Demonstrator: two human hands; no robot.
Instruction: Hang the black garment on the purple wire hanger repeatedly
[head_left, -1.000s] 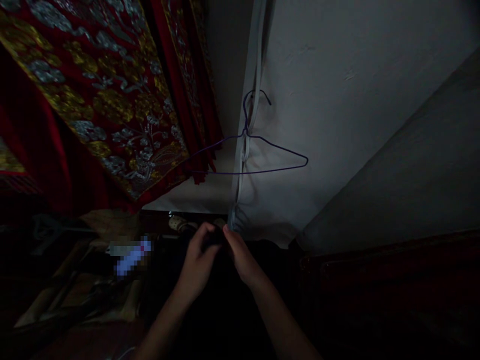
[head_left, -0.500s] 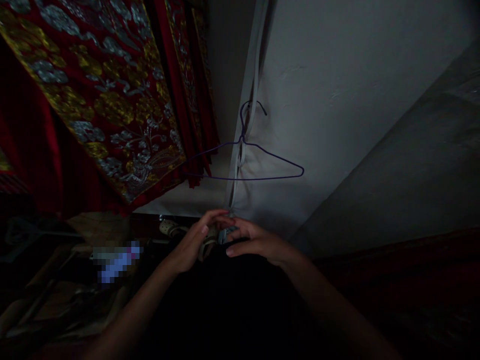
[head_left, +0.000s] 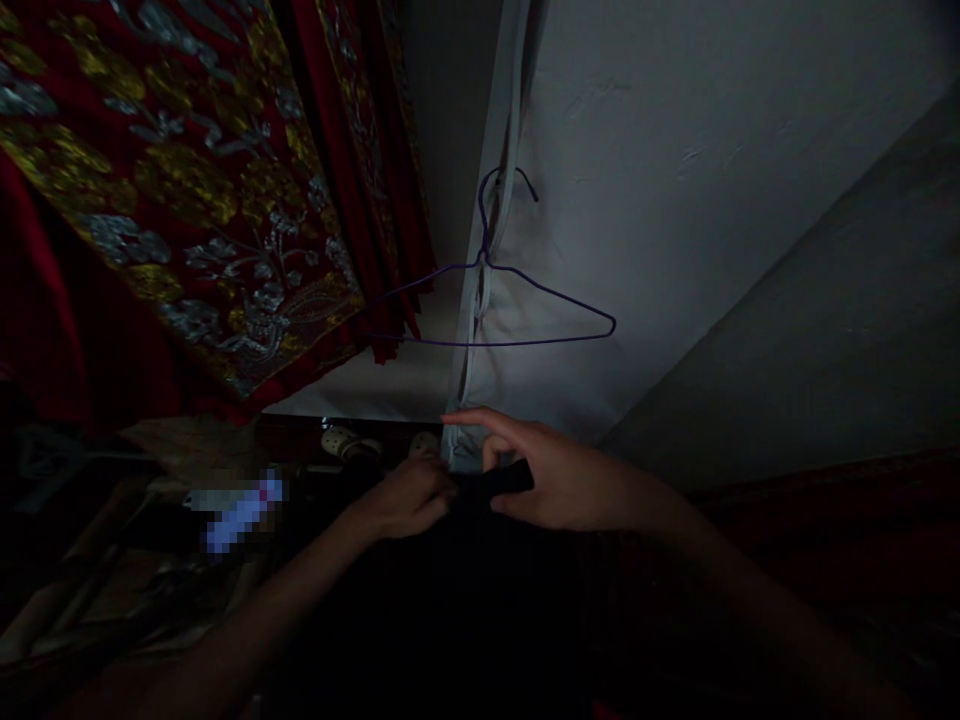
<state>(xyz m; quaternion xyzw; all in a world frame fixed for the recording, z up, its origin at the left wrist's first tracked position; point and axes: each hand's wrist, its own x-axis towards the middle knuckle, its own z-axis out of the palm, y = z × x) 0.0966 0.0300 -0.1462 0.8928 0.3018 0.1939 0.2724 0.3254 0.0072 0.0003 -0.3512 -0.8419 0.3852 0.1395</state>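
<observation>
Dark black cloth (head_left: 450,610) fills the lower middle, its folds lost in shadow. My left hand (head_left: 409,497) is closed on the upper edge of this cloth, with its fingers curled in. On the other side my right hand (head_left: 562,475) has a raised fold of the cloth between its thumb and bent fingers, while the index finger stretches out to the left. Above both hands, apart from them, a thin purple wire hanger (head_left: 547,343) hangs in front of the wall.
Red cloth with gold and silver embroidery (head_left: 202,190) hangs at the upper left. A pale cable (head_left: 516,110) runs down the wall (head_left: 675,200). Light perforated clogs (head_left: 341,441) show on the floor past my hands. A blurred-out blue and white item (head_left: 244,515) lies at the left.
My hands, close together with fingers loosely bent before, have moved apart. The left has closed on the black cloth, and a fold of it now stands in the right. The view has shifted slightly.
</observation>
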